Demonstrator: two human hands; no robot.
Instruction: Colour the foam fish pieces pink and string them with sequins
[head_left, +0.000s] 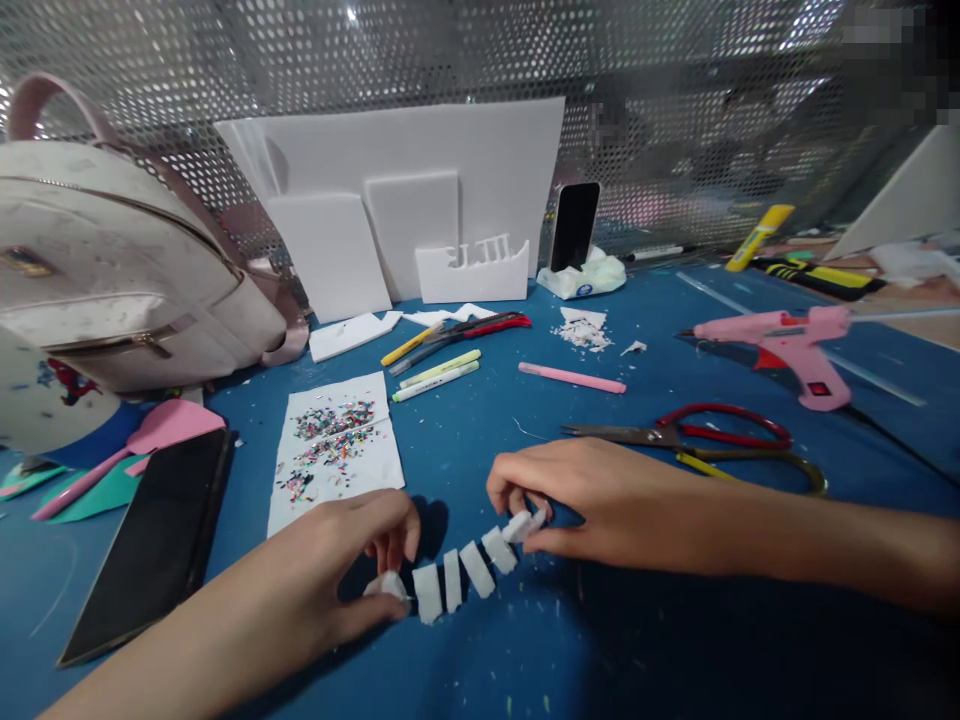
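A short curved row of small white foam blocks (459, 574) lies on the blue table (525, 640) near the front edge. My left hand (352, 570) pinches the block at the row's left end between thumb and fingers. My right hand (592, 500) grips the block at the right end with its fingertips. The blocks between the two hands stand tilted, side by side. Both forearms reach in from the bottom corners.
White paper with coloured confetti (334, 445) lies just behind my left hand, a black phone (154, 545) to its left. Red-handled scissors (697, 440) and a pink glue gun (795, 345) sit at right. Pens (442, 365), foam boards (420, 210) and a bag (112, 270) stand behind.
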